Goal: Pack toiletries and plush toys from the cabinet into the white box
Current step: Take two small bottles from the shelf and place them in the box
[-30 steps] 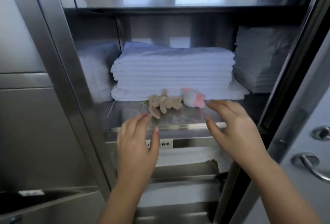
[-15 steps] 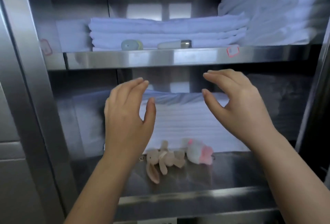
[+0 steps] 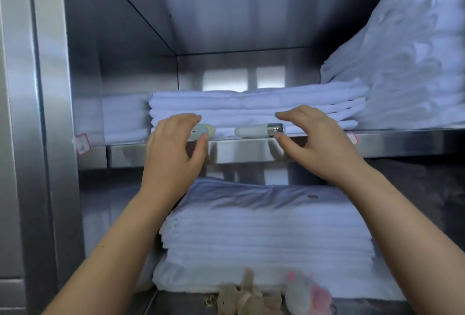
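Two toiletries lie at the front of the upper steel shelf point(image 3: 241, 150): a small pale green-and-yellow round item point(image 3: 204, 130) and a white tube with a silver cap point(image 3: 259, 130). My left hand point(image 3: 173, 148) is at the round item, fingers curved around it, thumb just below; whether it grips is unclear. My right hand point(image 3: 314, 143) hovers at the tube's silver cap, fingers apart. On the lower shelf lie a beige plush rabbit point(image 3: 246, 296) and a white-and-pink plush toy point(image 3: 308, 294). The white box is not in view.
Folded white linen point(image 3: 256, 106) is stacked behind the toiletries, and a bulky white bundle point(image 3: 407, 68) fills the upper right. A taller stack of white sheets point(image 3: 266, 234) sits on the lower shelf behind the plush toys. The steel cabinet frame point(image 3: 47, 113) stands at left.
Both hands rose from the lower shelf by the plush toys to the upper shelf's front edge. The view tilted upward, so the toys dropped to the frame's bottom.
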`<control>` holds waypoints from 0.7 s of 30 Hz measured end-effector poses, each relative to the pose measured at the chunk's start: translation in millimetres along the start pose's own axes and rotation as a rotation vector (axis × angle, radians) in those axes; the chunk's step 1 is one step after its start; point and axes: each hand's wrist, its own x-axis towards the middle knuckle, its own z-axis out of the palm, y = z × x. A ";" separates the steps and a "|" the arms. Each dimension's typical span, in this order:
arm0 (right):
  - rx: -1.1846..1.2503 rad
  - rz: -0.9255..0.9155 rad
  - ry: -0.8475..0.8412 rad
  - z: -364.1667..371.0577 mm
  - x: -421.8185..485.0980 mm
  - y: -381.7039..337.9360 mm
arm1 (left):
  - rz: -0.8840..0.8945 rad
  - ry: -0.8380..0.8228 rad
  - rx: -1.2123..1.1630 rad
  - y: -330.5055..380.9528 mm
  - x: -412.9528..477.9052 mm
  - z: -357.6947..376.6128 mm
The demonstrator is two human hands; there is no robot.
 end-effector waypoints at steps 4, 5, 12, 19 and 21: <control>0.019 -0.025 -0.126 3.4 21.5 6.9 | -0.070 -0.107 -0.023 -18.7 15.3 8.2; 0.031 -0.025 -0.151 3.4 26.5 8.4 | -0.091 -0.124 -0.043 -22.5 18.6 9.4; 0.105 0.042 -0.367 9.2 54.8 27.9 | -0.209 -0.253 -0.139 -39.1 44.0 15.3; 0.178 0.097 -0.475 16.0 72.1 42.6 | -0.280 -0.524 -0.230 -48.4 72.5 20.2; 0.193 0.115 -0.517 18.8 73.8 43.0 | -0.317 -0.605 -0.262 -50.2 78.5 23.8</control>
